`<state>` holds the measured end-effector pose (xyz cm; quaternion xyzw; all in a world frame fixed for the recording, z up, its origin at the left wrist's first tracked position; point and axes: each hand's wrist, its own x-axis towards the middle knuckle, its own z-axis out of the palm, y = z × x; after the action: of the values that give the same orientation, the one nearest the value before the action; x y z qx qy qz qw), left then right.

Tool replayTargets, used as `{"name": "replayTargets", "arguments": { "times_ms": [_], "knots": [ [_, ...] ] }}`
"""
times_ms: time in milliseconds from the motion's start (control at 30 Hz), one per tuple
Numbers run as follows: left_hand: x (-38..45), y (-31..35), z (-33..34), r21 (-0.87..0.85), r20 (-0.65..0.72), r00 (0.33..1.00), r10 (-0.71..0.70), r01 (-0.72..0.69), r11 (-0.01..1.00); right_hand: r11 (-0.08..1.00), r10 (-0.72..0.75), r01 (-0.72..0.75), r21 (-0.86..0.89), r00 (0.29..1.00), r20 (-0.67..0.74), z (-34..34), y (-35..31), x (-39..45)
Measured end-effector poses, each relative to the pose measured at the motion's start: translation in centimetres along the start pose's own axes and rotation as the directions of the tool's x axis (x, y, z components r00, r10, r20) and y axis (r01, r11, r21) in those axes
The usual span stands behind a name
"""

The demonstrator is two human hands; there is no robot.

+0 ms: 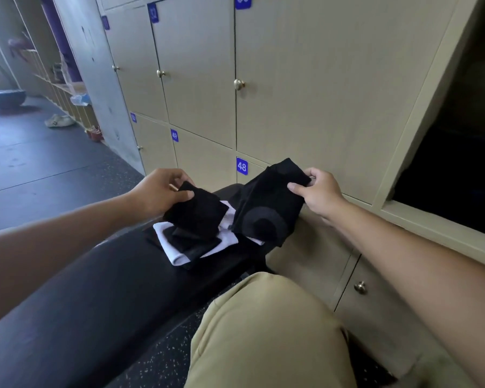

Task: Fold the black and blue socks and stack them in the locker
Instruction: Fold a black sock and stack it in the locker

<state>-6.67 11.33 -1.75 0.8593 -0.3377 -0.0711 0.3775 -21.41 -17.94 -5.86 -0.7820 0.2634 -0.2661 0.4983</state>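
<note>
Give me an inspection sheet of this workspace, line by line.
Surface: black padded bench, running toward the lockers.
Job's things: one black sock held up on the left, a second black sock with a grey heel patch held up on the right; pile of dark and white socks on the bench below them; open locker at right, interior dark.
Clutter: shoes on the floor far left.
Grippers: left hand pinches the left sock; right hand pinches the right sock.
Cables: nothing seen.
Surroundings: closed numbered locker doors with round knobs; person's knee in beige cloth.
</note>
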Motion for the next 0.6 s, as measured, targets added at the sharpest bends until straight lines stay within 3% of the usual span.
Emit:
{"name": "replayTargets", "arguments": {
  "times_ms": [267, 600],
  "knots": [
    [-1.0, 1.2, -2.3, 0.012, -0.070, 0.997, -0.035, 0.036, 0.999, 0.995, -0.071, 0.065, 0.080, 0.995, 0.075, 1.9, -2.3, 0.7],
    [-1.6, 2.2, -1.9, -0.111, -0.052, 0.998, -0.028, 0.022, 0.994, 0.981, -0.049, 0.019, -0.195, 0.988, -0.148, 2.9, -2.1, 1.5]
  ]
}}
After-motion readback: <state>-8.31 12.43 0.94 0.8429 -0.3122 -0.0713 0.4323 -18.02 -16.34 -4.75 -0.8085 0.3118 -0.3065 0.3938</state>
